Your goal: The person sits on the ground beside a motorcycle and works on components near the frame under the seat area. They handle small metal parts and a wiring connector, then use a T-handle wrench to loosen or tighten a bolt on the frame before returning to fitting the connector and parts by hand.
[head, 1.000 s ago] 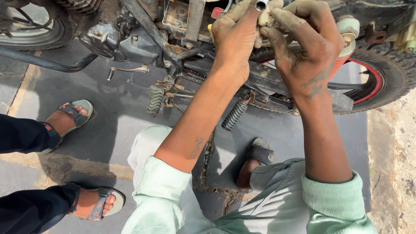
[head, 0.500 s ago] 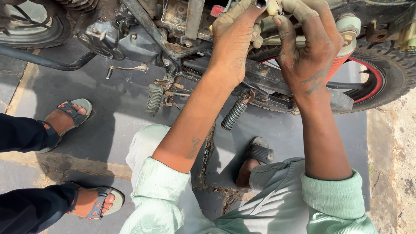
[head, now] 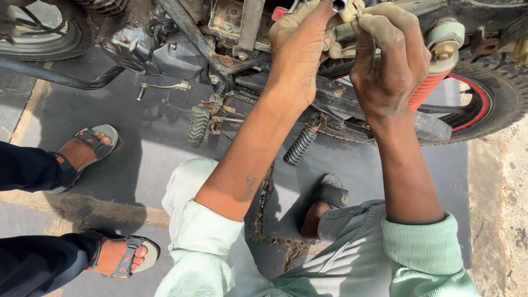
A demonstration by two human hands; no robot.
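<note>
Two greasy hands working on a small metal part at a motorcycle's frame

The left hand (head: 300, 47) and right hand (head: 388, 52) are raised together against the motorcycle (head: 231, 33), fingers curled closed around a small pale metal part (head: 345, 7) at the top edge, above the rear wheel (head: 498, 96); a red shock spring (head: 426, 91) sits just right of the right hand, a ribbed footpeg (head: 300, 147) hangs below, and another person's sandalled feet (head: 91, 144) stand on the pavement at left
</note>
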